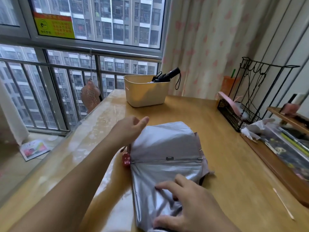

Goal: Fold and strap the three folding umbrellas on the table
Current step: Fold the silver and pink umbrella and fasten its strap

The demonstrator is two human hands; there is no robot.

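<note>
At six o'clock, nearest the camera, the right hand lay on the silver umbrella. Its fingers were spread apart and lightly bent, pressing down on creased canopy fabric. The umbrella rested unstrapped on the wooden table at the centre of the view, its canopy loosely fanned, with one metal rib running across it from nine to three o'clock. A red spotted piece showed at the rib's nine o'clock end. At four o'clock a thin pale stick lay on the tabletop, well apart from the umbrella.

The left hand met the canopy's edge at eleven o'clock, thumb out. Its fingers were hidden behind the fabric, so whether they gripped it could not be told.

Farther off, at twelve o'clock, a cream basket stood on the table with a folded black umbrella leaning out of it, its wrist loop hanging outside the rim. A black wire rack stood at two o'clock, in front of a pale curtain.
</note>
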